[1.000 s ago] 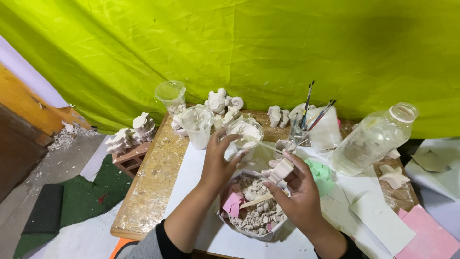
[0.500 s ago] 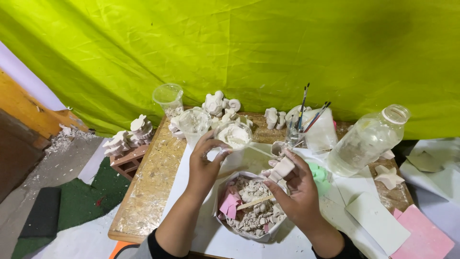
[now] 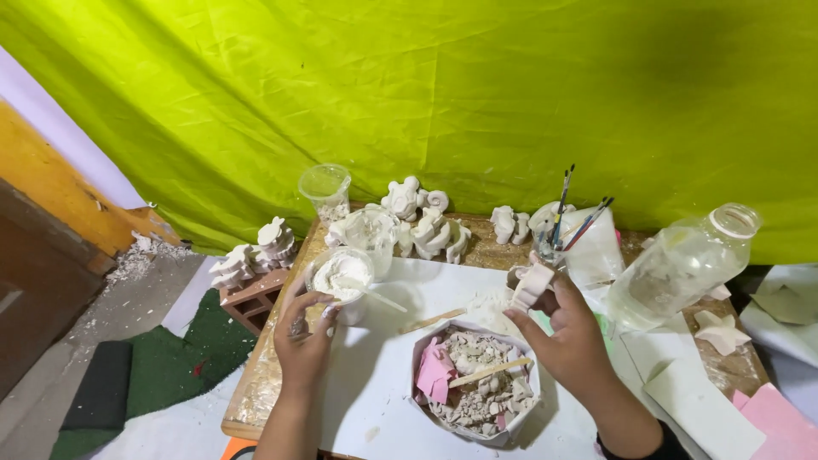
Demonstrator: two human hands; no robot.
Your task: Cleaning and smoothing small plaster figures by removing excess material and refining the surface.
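My left hand [image 3: 304, 335] grips a clear plastic cup of white plaster [image 3: 342, 274] with a stick standing in it, held low over the left side of the white sheet [image 3: 383, 383]. My right hand [image 3: 564, 330] holds a small white plaster piece [image 3: 530, 287] up above a white bowl [image 3: 474, 385] of broken plaster bits, pink scraps and a wooden stick. A flat wooden stick [image 3: 434, 320] lies on the sheet between the hands.
White plaster figurines [image 3: 424, 221] stand at the table's back edge beside an empty clear cup [image 3: 325, 188]. A jar of paintbrushes [image 3: 562, 223] and a large clear bottle [image 3: 682, 264] are at the right. More figurines [image 3: 256, 253] rest on a brick at the left. A green cloth hangs behind.
My left hand has moved left, away from the bowl, and now holds the plaster cup. My right hand has lifted its plaster piece slightly up and right.
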